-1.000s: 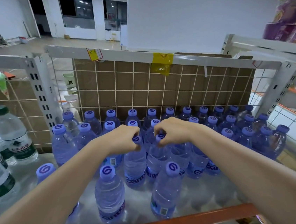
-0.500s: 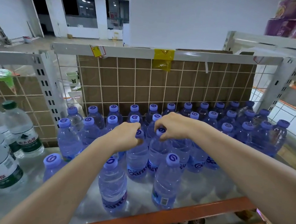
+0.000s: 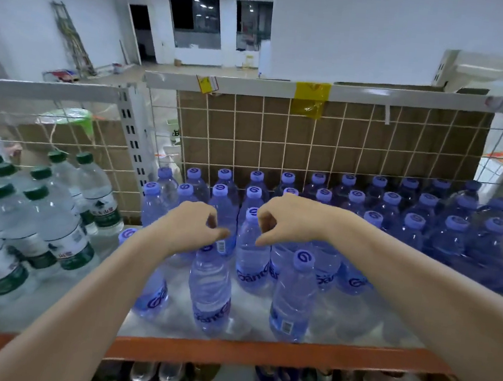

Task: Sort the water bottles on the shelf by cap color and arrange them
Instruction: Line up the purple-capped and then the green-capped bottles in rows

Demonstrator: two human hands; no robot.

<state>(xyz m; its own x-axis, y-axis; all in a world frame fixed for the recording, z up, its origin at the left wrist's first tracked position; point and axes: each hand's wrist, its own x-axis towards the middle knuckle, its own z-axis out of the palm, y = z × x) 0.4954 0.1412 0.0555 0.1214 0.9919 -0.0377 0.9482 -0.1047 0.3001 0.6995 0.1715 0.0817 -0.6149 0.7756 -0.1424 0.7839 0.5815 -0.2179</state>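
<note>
Many purple-capped blue bottles [image 3: 390, 217] stand in rows on the right part of the shelf [image 3: 258, 354]. Green-capped clear bottles [image 3: 53, 231] are grouped on the left. My left hand [image 3: 190, 227] hovers with loosely curled fingers over a front blue bottle [image 3: 208, 291], holding nothing. My right hand [image 3: 284, 218] is just right of the cap of a middle blue bottle [image 3: 250, 252], fingers loosely curled, with no grip on it. Another blue bottle [image 3: 293, 300] stands alone at the front right.
A wire grid backed by cardboard [image 3: 342, 144] closes the shelf's rear. A white slotted post [image 3: 131, 143] rises between the two bottle groups. An orange beam edges the shelf front. More bottles [image 3: 274, 379] sit on a lower level.
Both hands have let go of the caps they were pinching and lifted slightly apart. The view has shifted, showing more green-capped bottles at left.
</note>
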